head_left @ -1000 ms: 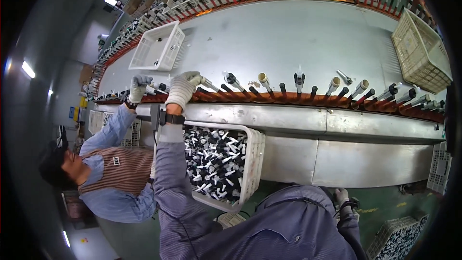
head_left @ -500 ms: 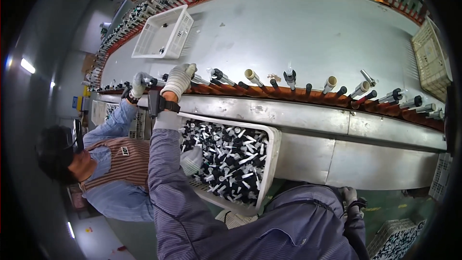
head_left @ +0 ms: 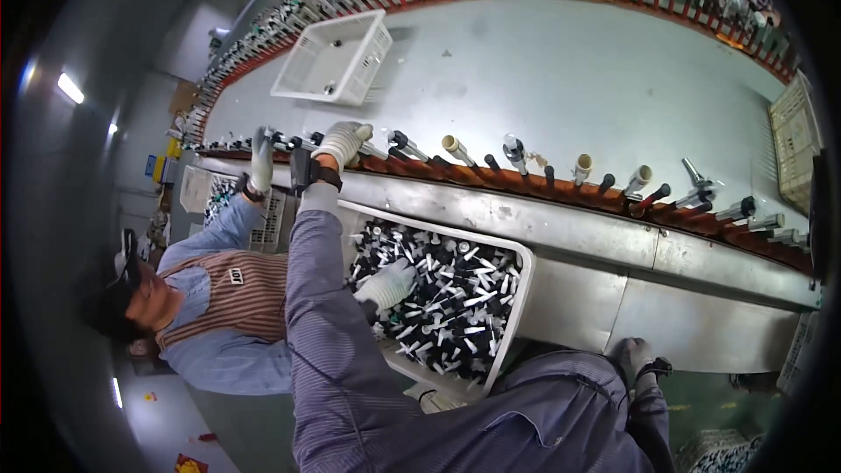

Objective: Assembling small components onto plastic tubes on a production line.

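Note:
My left hand (head_left: 342, 142), in a white knit glove, reaches up to the row of posts along the near edge of the metal table. Its fingers are closed; whatever they hold is hidden. Just right of it, a black-and-clear capped fitting (head_left: 400, 141) stands tilted on its post. My right hand (head_left: 638, 354), gloved, is low at the right beside my lap, away from the parts; its fingers are too dim to read. Below my left forearm stands a white crate (head_left: 526, 285) full of small black-and-white parts (head_left: 442, 298). A co-worker's gloved hand (head_left: 386, 285) is among them.
The co-worker (head_left: 223, 298) sits close on my left, another gloved hand (head_left: 261, 162) raised at the posts. A white basket (head_left: 372, 61) with a few parts stands on the table (head_left: 543, 79). Another crate (head_left: 795, 136) is at the right. Posts ring the table.
The whole view has shifted a little. My left hand stays closed at the posts. The co-worker's lower hand has moved further right into the crate's parts; their raised hand now points upward.

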`<state>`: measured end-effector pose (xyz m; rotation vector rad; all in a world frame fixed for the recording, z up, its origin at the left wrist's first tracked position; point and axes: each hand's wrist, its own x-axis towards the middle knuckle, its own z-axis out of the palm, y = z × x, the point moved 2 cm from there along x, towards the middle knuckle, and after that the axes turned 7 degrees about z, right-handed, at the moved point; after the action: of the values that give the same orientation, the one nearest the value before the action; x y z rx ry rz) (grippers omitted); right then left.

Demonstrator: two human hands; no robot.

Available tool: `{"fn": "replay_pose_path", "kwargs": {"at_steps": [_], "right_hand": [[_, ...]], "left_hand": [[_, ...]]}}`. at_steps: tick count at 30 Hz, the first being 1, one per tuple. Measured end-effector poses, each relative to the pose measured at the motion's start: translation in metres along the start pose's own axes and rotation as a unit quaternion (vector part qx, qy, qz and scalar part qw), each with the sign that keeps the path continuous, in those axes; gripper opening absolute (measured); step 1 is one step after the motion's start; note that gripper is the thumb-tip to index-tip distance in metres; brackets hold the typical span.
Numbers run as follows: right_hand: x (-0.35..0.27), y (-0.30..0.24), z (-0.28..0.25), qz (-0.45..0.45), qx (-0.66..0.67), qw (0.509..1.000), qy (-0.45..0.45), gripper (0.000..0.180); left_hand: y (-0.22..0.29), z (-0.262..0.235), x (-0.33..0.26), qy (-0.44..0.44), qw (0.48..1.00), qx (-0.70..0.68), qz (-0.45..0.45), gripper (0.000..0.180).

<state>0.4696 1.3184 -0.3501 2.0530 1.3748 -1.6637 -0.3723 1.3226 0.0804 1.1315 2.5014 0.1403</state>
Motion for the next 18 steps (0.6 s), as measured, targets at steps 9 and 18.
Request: {"fn": "replay_pose_path", "kwargs": {"at_steps": [9, 18], "right_hand": [[0.013, 0.067, -0.004, -0.090, 0.027, 0.995, 0.017, 0.026], [-0.031, 0.074, -0.044, -0.051, 0.041, 0.998, -0.023, 0.029]], "left_hand": [[-0.002, -0.017, -0.120, 0.330, 0.922, -0.200, -0.036, 0.073], [0.114, 0.172, -0.302, 0.352, 0.916, -0.189, 0.039, 0.031]]}}
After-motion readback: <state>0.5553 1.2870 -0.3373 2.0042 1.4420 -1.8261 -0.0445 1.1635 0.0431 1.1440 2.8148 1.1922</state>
